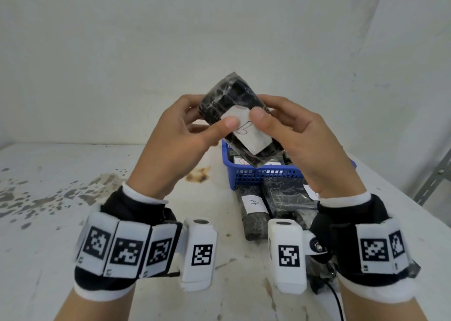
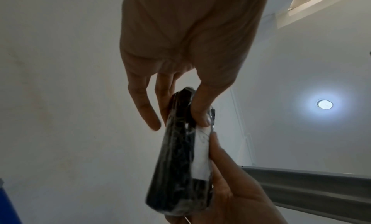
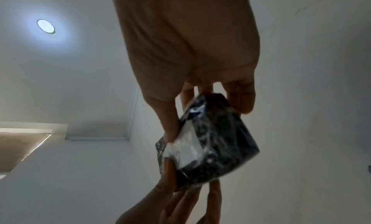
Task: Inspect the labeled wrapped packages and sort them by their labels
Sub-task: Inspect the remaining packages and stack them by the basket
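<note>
A black plastic-wrapped package (image 1: 231,101) with a white paper label (image 1: 249,135) is held up in mid-air above the table, tilted. My left hand (image 1: 185,130) grips its left side, thumb pressed on the label. My right hand (image 1: 292,132) grips its right side, thumb on the label's upper corner. A handwritten mark shows on the label between the thumbs. The left wrist view shows the package (image 2: 180,156) edge-on, pinched between thumb and fingers; the right wrist view shows the package (image 3: 212,141) with its label facing the thumb.
A blue plastic basket (image 1: 258,174) with wrapped packages inside stands on the white table (image 1: 73,223) below the hands. In front of it lie more black packages, one labelled A (image 1: 253,213). A brown stain (image 1: 197,174) marks the table. A metal shelf post (image 1: 434,181) is at right.
</note>
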